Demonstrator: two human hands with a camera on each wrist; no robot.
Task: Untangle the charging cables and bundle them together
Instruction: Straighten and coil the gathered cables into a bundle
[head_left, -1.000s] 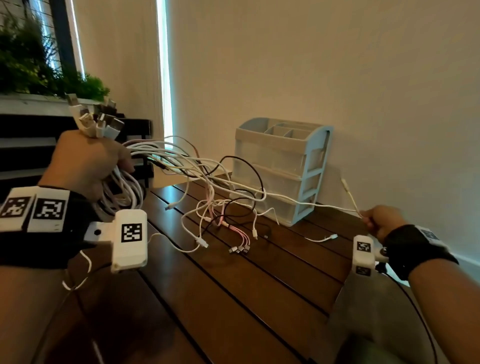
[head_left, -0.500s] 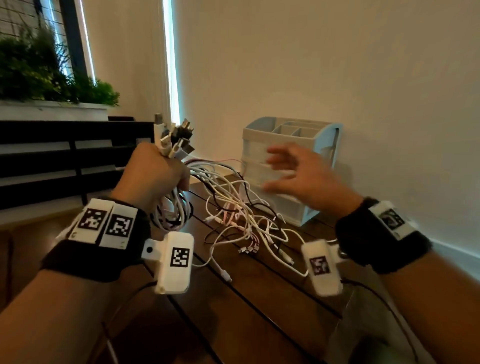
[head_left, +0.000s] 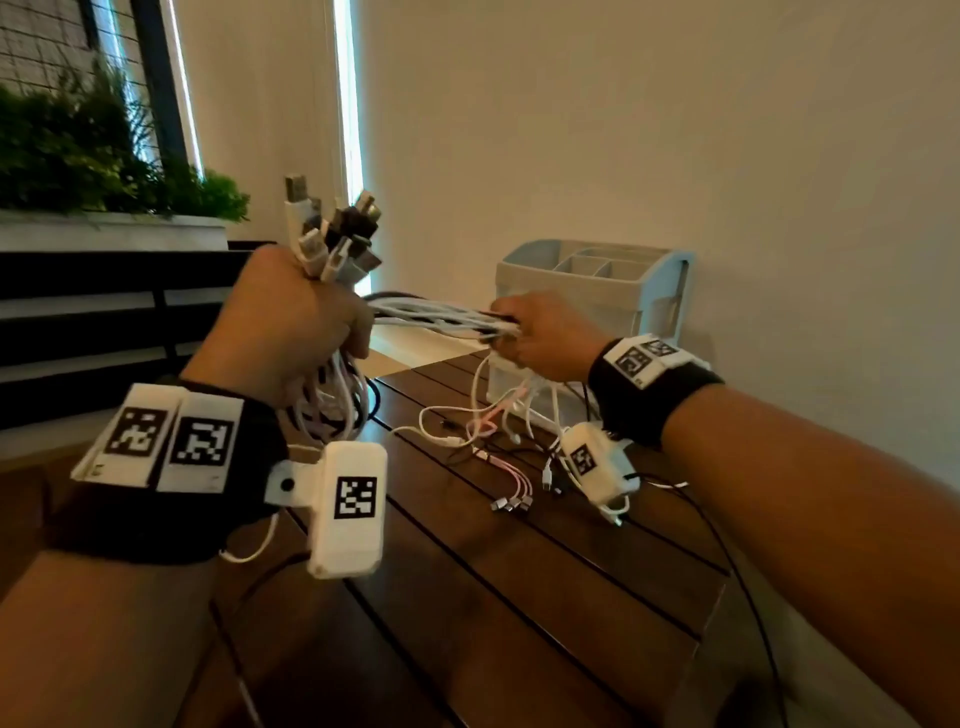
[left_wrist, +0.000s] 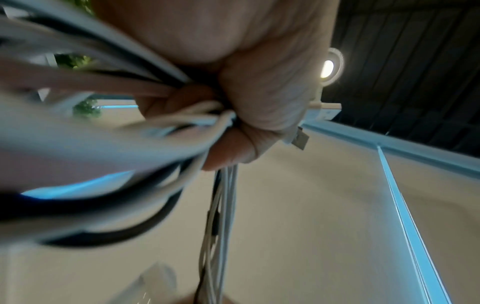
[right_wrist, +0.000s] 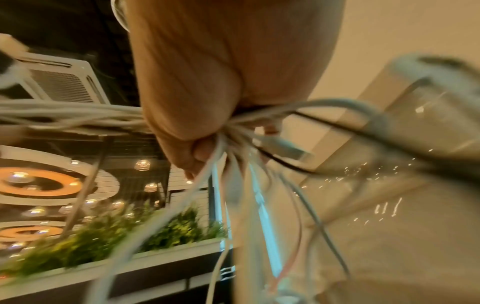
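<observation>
My left hand (head_left: 291, 322) is raised in a fist around a thick bunch of white and black charging cables (head_left: 436, 314), whose USB plugs (head_left: 332, 228) stick up above the knuckles. Coiled loops (head_left: 332, 400) hang below that fist. From it the cables run level to my right hand (head_left: 540, 338), which grips them together in front of the organizer. Their loose ends (head_left: 511, 499) droop onto the wooden table (head_left: 519, 597). In the left wrist view the left hand (left_wrist: 246, 115) squeezes the cables (left_wrist: 221, 226). The right wrist view has the right hand (right_wrist: 202, 133) clenched on the strands (right_wrist: 228, 185).
A pale blue desk organizer (head_left: 613, 291) with drawers stands against the wall behind my right hand. A planter with green plants (head_left: 104, 171) sits on a ledge at the left, above dark slats. The table's right edge drops off near my right forearm.
My right hand let go of a single cable end at the far right, swung left with fingers spread, and now grips the bunch near my left fist. The left hand has shifted toward the centre.
</observation>
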